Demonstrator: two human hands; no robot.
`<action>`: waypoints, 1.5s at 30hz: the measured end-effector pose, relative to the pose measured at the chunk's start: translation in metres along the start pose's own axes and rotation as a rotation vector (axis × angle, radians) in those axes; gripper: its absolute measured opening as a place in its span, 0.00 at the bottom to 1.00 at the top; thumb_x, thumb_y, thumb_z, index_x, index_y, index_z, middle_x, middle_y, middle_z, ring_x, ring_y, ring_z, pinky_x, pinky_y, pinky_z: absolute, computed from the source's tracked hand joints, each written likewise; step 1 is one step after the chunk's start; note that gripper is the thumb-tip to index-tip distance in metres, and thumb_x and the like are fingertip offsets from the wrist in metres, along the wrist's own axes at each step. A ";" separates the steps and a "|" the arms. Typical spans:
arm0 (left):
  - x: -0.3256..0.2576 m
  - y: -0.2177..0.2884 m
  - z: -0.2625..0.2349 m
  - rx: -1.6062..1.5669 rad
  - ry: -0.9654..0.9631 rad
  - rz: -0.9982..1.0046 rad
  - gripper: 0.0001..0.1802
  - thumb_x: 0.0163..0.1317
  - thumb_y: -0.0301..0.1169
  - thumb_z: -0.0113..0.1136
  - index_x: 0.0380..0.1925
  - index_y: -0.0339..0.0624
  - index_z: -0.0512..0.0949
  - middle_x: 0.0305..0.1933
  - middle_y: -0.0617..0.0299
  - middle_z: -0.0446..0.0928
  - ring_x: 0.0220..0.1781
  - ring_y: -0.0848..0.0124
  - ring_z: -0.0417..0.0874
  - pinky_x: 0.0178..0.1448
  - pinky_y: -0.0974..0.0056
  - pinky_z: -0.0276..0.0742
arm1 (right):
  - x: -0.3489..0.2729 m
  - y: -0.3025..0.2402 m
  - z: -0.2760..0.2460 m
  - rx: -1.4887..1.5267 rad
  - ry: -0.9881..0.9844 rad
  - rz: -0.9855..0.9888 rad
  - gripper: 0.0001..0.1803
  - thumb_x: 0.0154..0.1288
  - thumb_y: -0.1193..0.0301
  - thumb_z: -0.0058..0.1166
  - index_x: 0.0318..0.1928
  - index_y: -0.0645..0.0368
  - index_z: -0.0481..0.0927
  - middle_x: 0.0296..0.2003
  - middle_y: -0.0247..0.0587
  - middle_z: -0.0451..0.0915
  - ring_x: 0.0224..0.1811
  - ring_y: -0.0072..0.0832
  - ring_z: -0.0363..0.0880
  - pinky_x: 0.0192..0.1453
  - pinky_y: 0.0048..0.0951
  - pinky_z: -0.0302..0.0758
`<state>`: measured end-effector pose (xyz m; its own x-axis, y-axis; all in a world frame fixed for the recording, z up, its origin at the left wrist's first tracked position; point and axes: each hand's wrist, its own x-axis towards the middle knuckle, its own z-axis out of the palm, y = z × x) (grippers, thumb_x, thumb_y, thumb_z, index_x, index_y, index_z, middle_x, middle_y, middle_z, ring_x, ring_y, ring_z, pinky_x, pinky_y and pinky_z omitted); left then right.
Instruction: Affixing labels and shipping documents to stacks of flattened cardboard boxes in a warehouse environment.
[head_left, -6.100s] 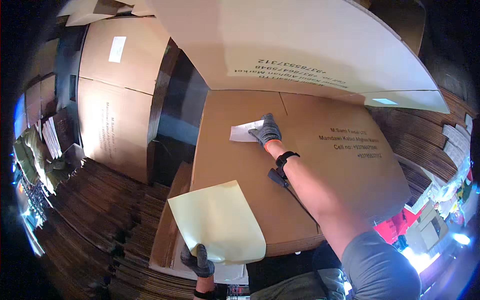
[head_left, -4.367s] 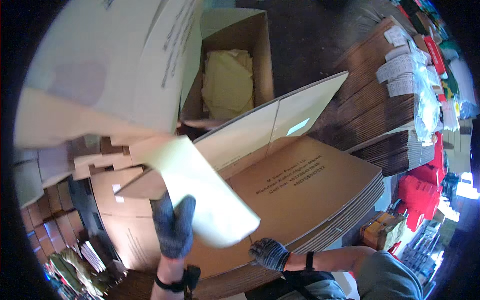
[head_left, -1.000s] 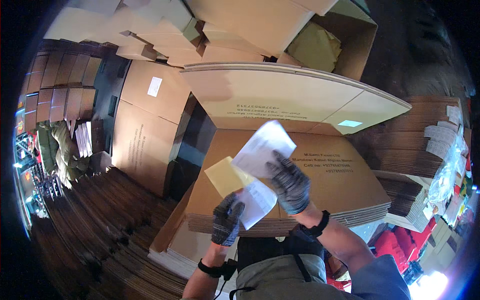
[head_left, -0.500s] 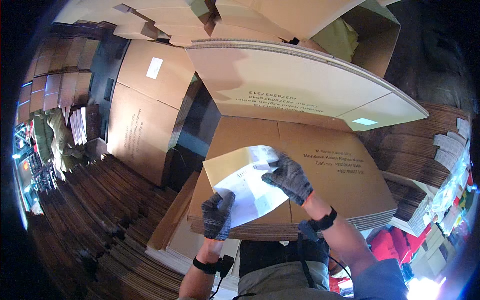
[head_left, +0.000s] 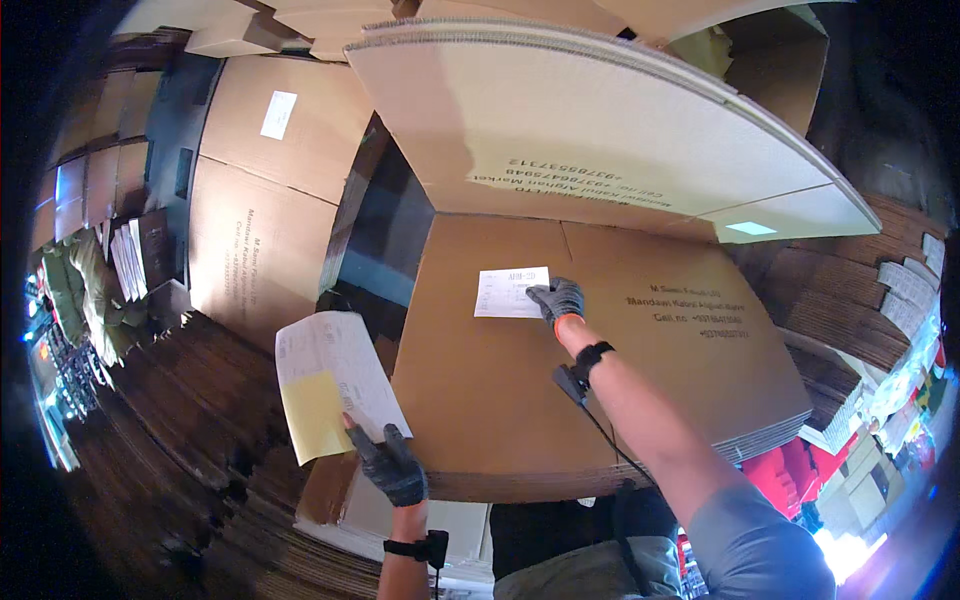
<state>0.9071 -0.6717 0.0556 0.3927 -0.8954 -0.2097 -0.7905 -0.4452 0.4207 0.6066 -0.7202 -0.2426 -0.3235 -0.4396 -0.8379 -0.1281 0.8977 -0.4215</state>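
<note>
Gray-gloved and bent over a stack of flat brown cartons (head_left: 600, 390), a worker sets a right hand (head_left: 553, 298) to the right edge of a small white label (head_left: 500, 290), which lies on the upper middle of the top carton, left of its dark print. Whether those fingers pinch the label or only press it cannot be told. The left hand (head_left: 388, 462), closed on the lower edge of a sheet (head_left: 365, 365), holds it over the stack's left side; the sheet is mostly white, with a yellow patch at its lower left. Behind the stack, a pale cardboard panel (head_left: 620, 130) leans upright. At left stands a brown carton (head_left: 265, 220) bearing a white label near its top; red items (head_left: 790, 475) sit at lower right.
</note>
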 end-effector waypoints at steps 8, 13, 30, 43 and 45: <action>-0.001 -0.001 0.004 -0.049 0.004 -0.108 0.34 0.75 0.29 0.53 0.77 0.30 0.56 0.76 0.34 0.64 0.74 0.45 0.70 0.74 0.50 0.68 | 0.022 -0.002 0.056 -0.558 0.163 0.024 0.34 0.47 0.48 0.74 0.51 0.57 0.87 0.49 0.54 0.87 0.52 0.50 0.86 0.59 0.45 0.81; 0.001 -0.010 0.002 0.091 -0.039 -0.041 0.32 0.74 0.28 0.52 0.75 0.28 0.60 0.75 0.37 0.65 0.73 0.45 0.72 0.74 0.49 0.69 | 0.012 -0.029 0.056 -0.619 0.047 0.069 0.38 0.49 0.47 0.73 0.56 0.57 0.84 0.54 0.54 0.85 0.57 0.51 0.83 0.64 0.45 0.79; -0.001 -0.011 0.006 0.057 -0.090 -0.171 0.33 0.74 0.31 0.55 0.75 0.31 0.61 0.71 0.35 0.70 0.66 0.47 0.78 0.69 0.53 0.74 | -0.010 -0.041 0.122 -1.001 -0.196 -0.307 0.54 0.64 0.33 0.49 0.80 0.53 0.52 0.81 0.44 0.54 0.83 0.42 0.51 0.85 0.54 0.44; 0.026 0.001 -0.005 -0.240 -0.186 -0.263 0.33 0.76 0.32 0.57 0.75 0.30 0.60 0.73 0.45 0.68 0.68 0.62 0.73 0.73 0.58 0.68 | -0.070 0.068 -0.204 -0.998 -0.217 -0.020 0.52 0.67 0.37 0.50 0.78 0.62 0.56 0.78 0.57 0.56 0.82 0.48 0.53 0.84 0.46 0.51; 0.034 0.006 -0.008 -0.278 -0.171 -0.249 0.33 0.75 0.32 0.58 0.75 0.30 0.61 0.73 0.47 0.69 0.68 0.63 0.72 0.74 0.59 0.68 | -0.141 0.074 -0.214 -0.901 -0.302 -0.368 0.55 0.63 0.38 0.58 0.78 0.61 0.56 0.77 0.61 0.58 0.80 0.49 0.58 0.82 0.49 0.54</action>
<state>0.9199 -0.7048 0.0577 0.4538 -0.7574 -0.4695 -0.5146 -0.6529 0.5558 0.4423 -0.5852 -0.0813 0.1119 -0.5697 -0.8142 -0.8708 0.3386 -0.3566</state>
